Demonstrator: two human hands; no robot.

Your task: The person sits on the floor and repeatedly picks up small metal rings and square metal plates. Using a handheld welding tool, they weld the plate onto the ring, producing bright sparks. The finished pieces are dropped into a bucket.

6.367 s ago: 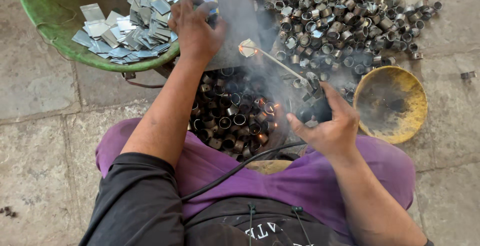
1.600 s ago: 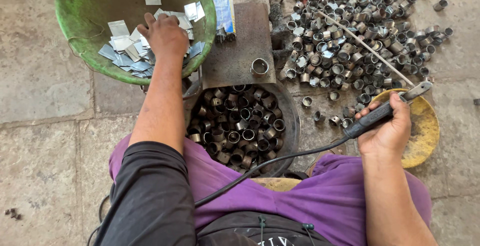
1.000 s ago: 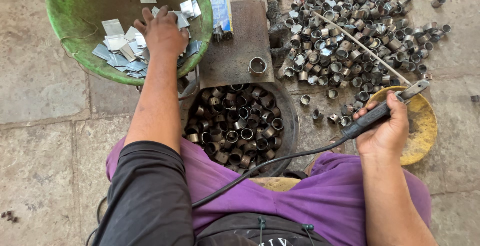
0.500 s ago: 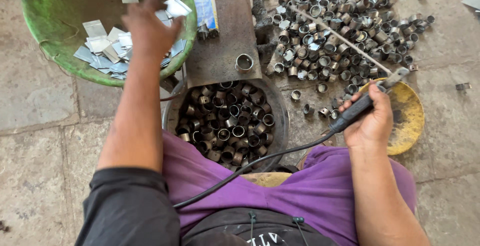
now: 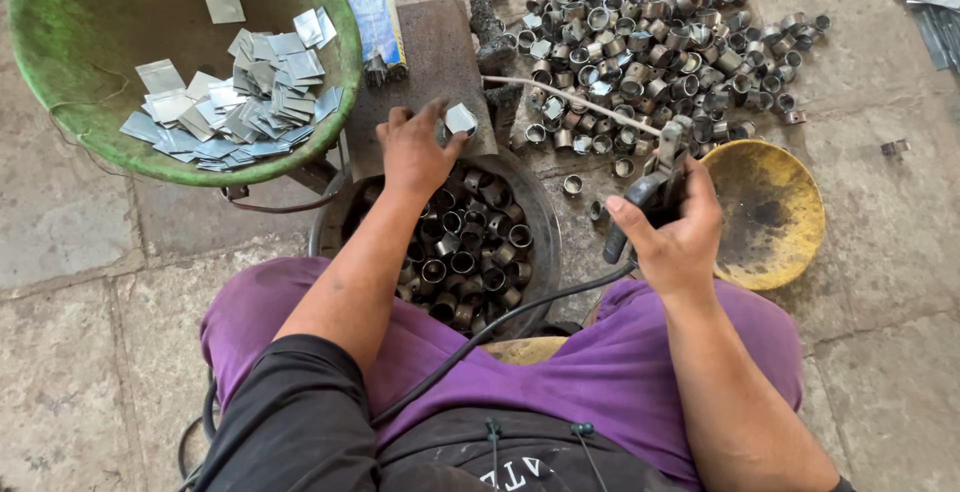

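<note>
- The basin [image 5: 60,132] is showing green, worn brownish inside.
- The squares [image 5: 235,112] in the basin are gleaming silver-grey.
- The dish [image 5: 790,222], far right of the basin, is showing yellow with dark stains.
- The trousers [image 5: 620,372] are showing purple.
- The rings [image 5: 650,32] are looking dull grey.

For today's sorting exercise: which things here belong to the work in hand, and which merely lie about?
In use:
left hand
small metal square
right hand
corded welding tool
green basin
pan of rings

Lying about:
yellow bowl
blue packet
</note>
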